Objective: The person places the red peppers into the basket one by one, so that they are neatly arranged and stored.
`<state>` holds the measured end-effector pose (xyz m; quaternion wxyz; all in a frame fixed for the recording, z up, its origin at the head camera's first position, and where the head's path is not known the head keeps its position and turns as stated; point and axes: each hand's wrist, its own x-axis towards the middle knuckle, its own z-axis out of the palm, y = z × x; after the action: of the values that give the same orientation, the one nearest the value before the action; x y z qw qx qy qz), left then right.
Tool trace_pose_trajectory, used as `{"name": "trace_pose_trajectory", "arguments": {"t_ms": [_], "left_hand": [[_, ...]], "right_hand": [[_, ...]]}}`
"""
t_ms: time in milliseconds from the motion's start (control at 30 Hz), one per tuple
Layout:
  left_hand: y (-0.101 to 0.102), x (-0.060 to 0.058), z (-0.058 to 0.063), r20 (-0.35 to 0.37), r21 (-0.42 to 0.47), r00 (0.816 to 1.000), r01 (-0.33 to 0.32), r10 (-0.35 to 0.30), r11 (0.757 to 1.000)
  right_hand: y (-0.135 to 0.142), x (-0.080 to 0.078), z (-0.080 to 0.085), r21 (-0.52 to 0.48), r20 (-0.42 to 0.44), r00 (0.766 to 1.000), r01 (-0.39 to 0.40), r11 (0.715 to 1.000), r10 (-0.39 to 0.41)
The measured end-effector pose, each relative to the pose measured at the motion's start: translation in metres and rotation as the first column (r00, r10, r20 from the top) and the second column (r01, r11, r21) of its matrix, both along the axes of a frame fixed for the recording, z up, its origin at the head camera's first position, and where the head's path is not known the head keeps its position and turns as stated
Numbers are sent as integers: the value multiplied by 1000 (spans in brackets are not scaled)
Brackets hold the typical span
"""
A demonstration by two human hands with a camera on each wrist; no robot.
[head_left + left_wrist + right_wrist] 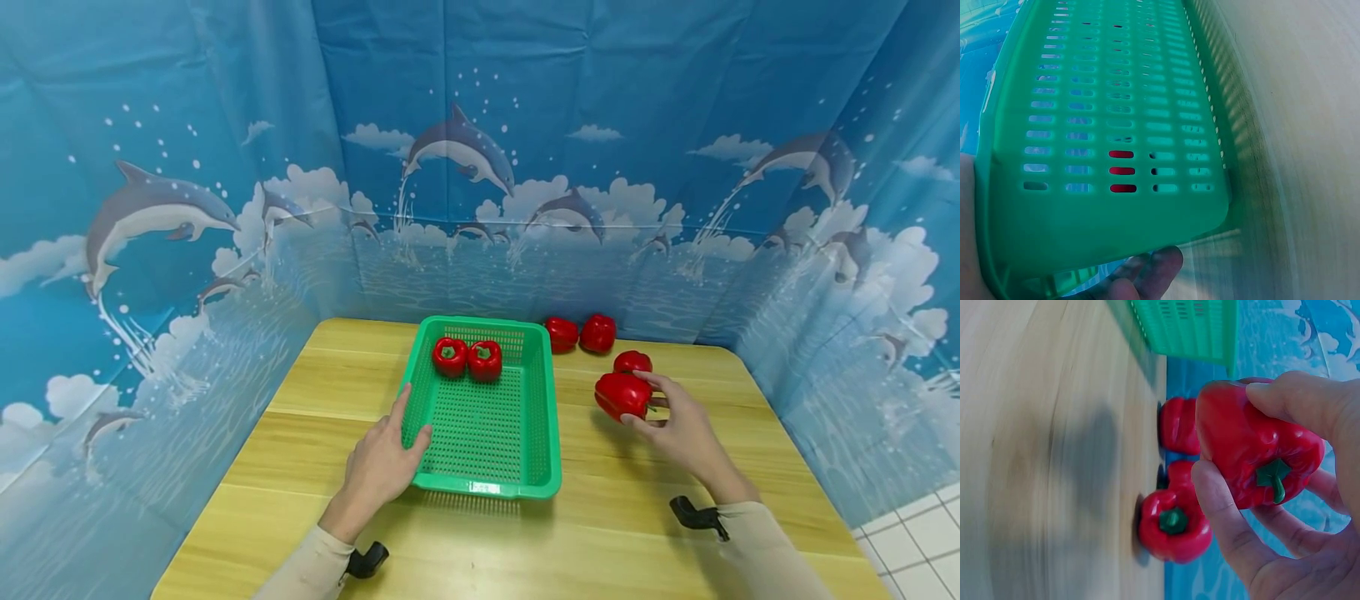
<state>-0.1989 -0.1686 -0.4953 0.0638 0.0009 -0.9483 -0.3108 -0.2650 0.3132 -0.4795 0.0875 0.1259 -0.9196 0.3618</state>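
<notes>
Hanging behind the tabletop and along both its sides, a blue curtain point(480, 150) printed with leaping dolphins faced you. Before you lay the yellow wood-grain tabletop point(300, 467), and on it stood a green basket point(538, 400), its back rim close to the tabletop's back edge, its sides well in from the left and right edges. Your cream sleeves point(300, 571) came in over the tabletop from the near side. Your left hand point(384, 462) held the basket's left rim toward the front left corner, thumb over the inside and fingers down the outside. Your right hand point(678, 425) was clamped on a large red pepper point(622, 395), which you had raised above the tabletop between the basket and the right edge, its stem end toward your palm. Just beyond it, a single pepper point(632, 361) lay on the tabletop. Two back peppers point(597, 333) lay near the back edge, just right of the basket's back right corner. Two basket peppers point(484, 362) sat side by side, stems up, toward the basket's back left corner. At each wrist you wore a small black device point(696, 514). Smallest was the large pepper's green stem point(1274, 481).
</notes>
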Motion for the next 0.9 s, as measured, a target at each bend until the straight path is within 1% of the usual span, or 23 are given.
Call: {"name": "trace_pose_trajectory", "arguments": {"t_ms": [267,567,767,900], "left_hand": [[0,-1,0,-4,-3,1000,2,-2,1000],[-1,-2,0,1,-5,1000,2,-2,1000],[-1,-2,-1,1,-1,1000,1,-1,1000],[-1,-1,-1,7,5,1000,0,0,1000]], "right_hand": [[-15,2,8,-6,-9,1000,-23,1000,23],[-29,-1,18,17,-61,996,-58,998,59],[-38,1,25,30,-108,991,-80,996,83],[-44,2,27,38,-121,988,-90,995,94]]}}
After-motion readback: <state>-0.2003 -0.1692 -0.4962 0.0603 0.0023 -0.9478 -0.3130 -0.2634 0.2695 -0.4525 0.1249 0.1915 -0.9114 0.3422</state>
